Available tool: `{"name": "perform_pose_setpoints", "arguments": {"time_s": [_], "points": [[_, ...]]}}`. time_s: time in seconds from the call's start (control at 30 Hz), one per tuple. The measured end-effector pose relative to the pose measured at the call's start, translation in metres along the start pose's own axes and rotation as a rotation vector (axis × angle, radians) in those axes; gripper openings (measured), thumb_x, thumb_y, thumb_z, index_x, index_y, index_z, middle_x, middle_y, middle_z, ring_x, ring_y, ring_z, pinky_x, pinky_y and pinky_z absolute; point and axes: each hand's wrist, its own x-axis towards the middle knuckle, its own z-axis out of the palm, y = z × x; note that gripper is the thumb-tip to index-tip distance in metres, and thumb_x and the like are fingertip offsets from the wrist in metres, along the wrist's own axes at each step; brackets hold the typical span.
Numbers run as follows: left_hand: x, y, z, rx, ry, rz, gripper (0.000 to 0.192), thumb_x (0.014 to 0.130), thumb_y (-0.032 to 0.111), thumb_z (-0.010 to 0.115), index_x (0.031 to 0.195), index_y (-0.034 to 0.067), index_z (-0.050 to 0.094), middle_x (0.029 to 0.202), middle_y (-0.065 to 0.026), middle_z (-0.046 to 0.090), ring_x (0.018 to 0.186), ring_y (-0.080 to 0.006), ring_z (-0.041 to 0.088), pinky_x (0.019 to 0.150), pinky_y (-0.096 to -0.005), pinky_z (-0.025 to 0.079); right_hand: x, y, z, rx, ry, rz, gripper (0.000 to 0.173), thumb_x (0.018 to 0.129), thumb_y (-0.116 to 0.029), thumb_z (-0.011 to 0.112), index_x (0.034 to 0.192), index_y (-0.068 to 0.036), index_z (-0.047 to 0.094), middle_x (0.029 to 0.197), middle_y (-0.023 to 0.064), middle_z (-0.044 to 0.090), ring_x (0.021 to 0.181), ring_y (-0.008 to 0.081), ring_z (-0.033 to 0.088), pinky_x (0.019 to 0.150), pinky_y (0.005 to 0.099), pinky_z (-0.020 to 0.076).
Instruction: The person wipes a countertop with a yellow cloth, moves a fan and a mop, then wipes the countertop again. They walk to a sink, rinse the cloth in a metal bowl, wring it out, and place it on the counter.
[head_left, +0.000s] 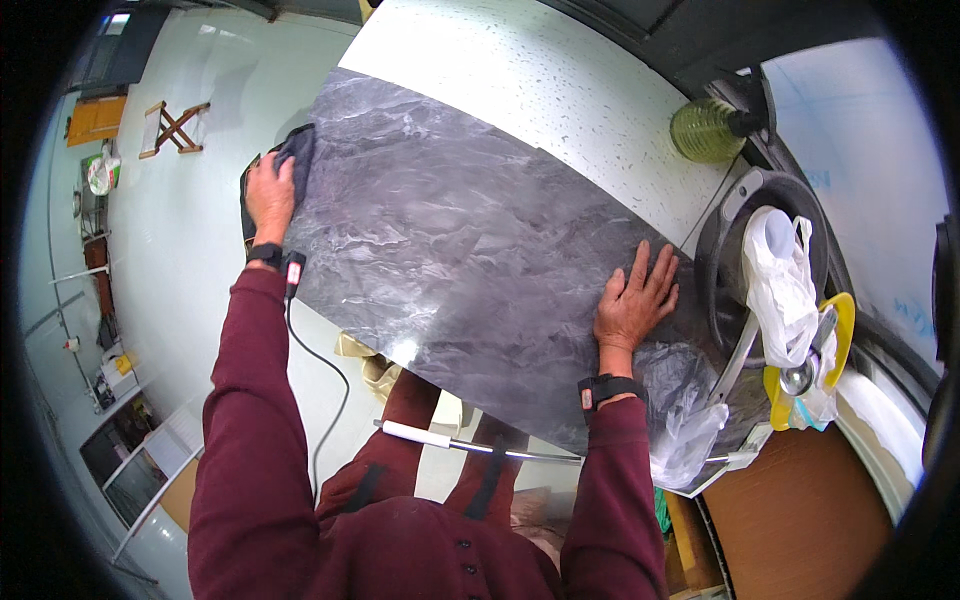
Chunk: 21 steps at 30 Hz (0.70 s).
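Note:
A dark grey marble-patterned tabletop (450, 247) stretches before me. At its far left end my left hand (271, 193) grips a dark cloth (301, 161), with the cloth lying against the edge; part of it is hidden under the fingers. My right hand (631, 306) rests palm down on the right part of the surface, fingers spread, holding nothing. Close to the right wrist lies a clear plastic bag (679, 420). Both wrists wear black straps, and a black cable hangs down from near the left one.
At the right stand a black basin (716, 262) with a white plastic bag (784, 300), a yellow container (844, 330) and a green ribbed bottle (703, 131). A white speckled surface (525, 82) adjoins the tabletop. A folding stool (176, 129) stands on the floor at left.

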Motion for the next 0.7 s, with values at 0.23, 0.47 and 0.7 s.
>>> {"name": "perform_pose_setpoints", "arguments": {"time_s": [0.23,0.47,0.7], "points": [[-0.078,0.116,-0.101,-0.425,0.159,0.293,0.034,0.086,0.011,0.073,0.119,0.007,0.066,0.115,-0.0136,0.067,0.104,-0.0321,0.065,0.091,-0.0396,0.052,0.000,-0.001,-0.002,0.031,0.011,0.001,0.064,0.092,-0.031,0.059,0.153,-0.022,0.041,0.164,0.0124,0.028,0.151,0.0340,0.027,0.114,0.0597,0.0253],[-0.230,0.287,-0.073,-0.601,-0.326,0.801,0.060,0.067,0.030,0.083,0.125,0.025,0.066,0.147,-0.0100,0.049,0.136,-0.0321,0.045,0.106,-0.0489,0.036,0.000,0.004,0.007,-0.035,0.048,-0.021,0.061,0.094,-0.034,0.059,0.152,-0.024,0.041,0.164,0.0110,0.028,0.150,0.0326,0.030,0.113,0.0592,0.0292],[-0.226,0.272,-0.044,-0.619,-0.419,0.920,0.066,0.072,0.030,0.082,0.135,0.032,0.061,0.160,-0.0077,0.037,0.148,-0.0299,0.032,0.114,-0.0498,0.026,-0.003,0.006,0.007,-0.053,0.026,-0.032,0.061,0.096,-0.030,0.059,0.153,-0.024,0.039,0.165,0.0114,0.027,0.150,0.0335,0.029,0.113,0.0593,0.0290]]}}
